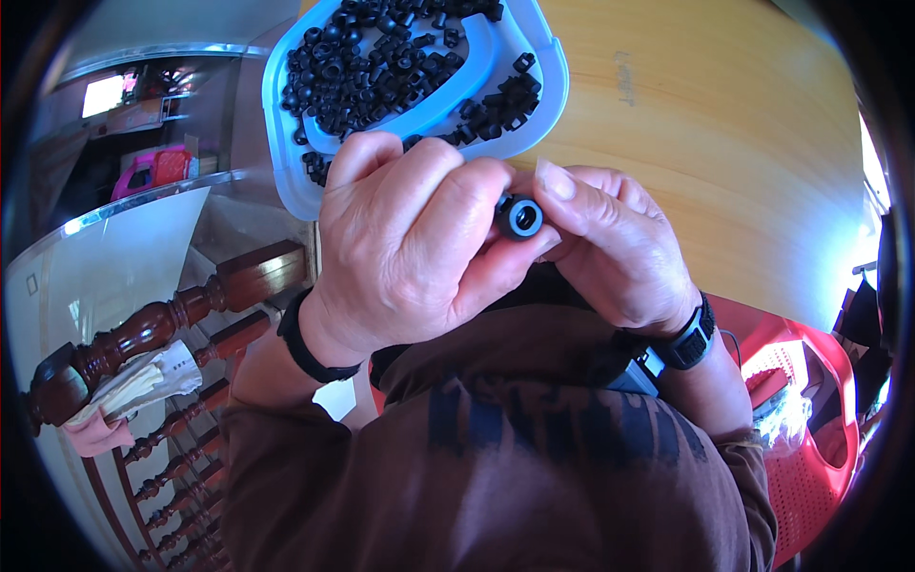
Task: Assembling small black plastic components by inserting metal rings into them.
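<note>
A small black plastic fitting (523, 218), cylindrical with a round hole in its end, sits between my hands above the near edge of the table. My left hand (405, 229) is closed on it, thumb below and curled fingers above. From the other side, my right hand (620, 234) meets the fitting with thumb and fingers pinched together. What lies between those right fingertips is hidden. Just beyond my hands stands a white-blue plastic tray (556, 71) holding many loose black fittings (357, 71). A curved light strip (481, 52) lies among them, with a smaller group to its right.
The tray rests on a wooden table (705, 143). A red perforated plastic chair (810, 496) stands at the lower right, with a clear plastic bag (782, 419) on it. To the left runs a dark turned-wood railing (143, 329) with cloths (143, 381) hung over it.
</note>
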A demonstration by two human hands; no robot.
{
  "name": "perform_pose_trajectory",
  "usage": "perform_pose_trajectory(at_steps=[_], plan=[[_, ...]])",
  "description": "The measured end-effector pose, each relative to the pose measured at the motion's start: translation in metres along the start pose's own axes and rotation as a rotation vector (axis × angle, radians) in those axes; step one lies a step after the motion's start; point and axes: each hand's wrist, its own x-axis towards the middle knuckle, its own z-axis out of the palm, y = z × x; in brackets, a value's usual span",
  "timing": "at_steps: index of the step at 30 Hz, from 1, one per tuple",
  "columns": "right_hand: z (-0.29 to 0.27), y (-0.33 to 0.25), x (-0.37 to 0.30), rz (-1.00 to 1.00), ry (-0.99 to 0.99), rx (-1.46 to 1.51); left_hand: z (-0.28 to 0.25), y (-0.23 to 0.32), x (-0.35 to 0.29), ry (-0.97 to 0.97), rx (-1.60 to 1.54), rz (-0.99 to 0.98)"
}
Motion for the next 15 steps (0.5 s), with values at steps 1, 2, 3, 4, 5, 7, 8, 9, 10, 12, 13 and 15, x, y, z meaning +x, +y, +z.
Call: perform_pose_trajectory(at_steps=[1,2,3,4,5,7,8,9,10,12,13,15], plan=[[-0.001,-0.001,0.001,0.004,-0.008,-0.006,-0.001,0.001,0.001,-0.018,0.004,-0.018],[-0.003,0.000,0.001,-0.008,-0.005,-0.023,-0.002,0.002,0.004,-0.025,0.008,-0.028],[-0.004,0.002,0.000,-0.010,-0.006,-0.048,-0.004,0.003,0.006,-0.029,0.014,-0.036],[-0.001,0.002,-0.003,-0.014,-0.006,-0.078,-0.004,0.006,0.001,-0.013,0.037,-0.026],[0.010,-0.002,-0.003,0.019,0.067,-0.041,-0.009,0.008,0.000,-0.057,0.081,-0.051],[0.003,-0.001,-0.002,-0.001,-0.042,-0.119,-0.008,0.005,-0.006,-0.099,0.052,-0.074],[0.002,0.000,-0.002,0.012,-0.019,-0.130,-0.006,0.005,-0.006,-0.090,0.016,-0.108],[0.002,0.001,-0.004,0.026,0.006,-0.139,-0.005,0.005,-0.006,-0.084,-0.023,-0.143],[0.002,0.000,-0.005,0.018,-0.011,-0.150,-0.004,0.004,-0.007,-0.077,-0.077,-0.171],[0.006,-0.001,-0.006,0.032,-0.011,-0.138,0.002,0.006,-0.012,-0.005,-0.077,-0.172],[0.006,-0.001,-0.006,0.042,-0.024,-0.119,0.003,0.008,-0.013,0.015,-0.087,-0.193],[0.007,0.002,-0.006,0.057,-0.023,-0.120,0.001,0.014,-0.016,0.036,-0.094,-0.224]])
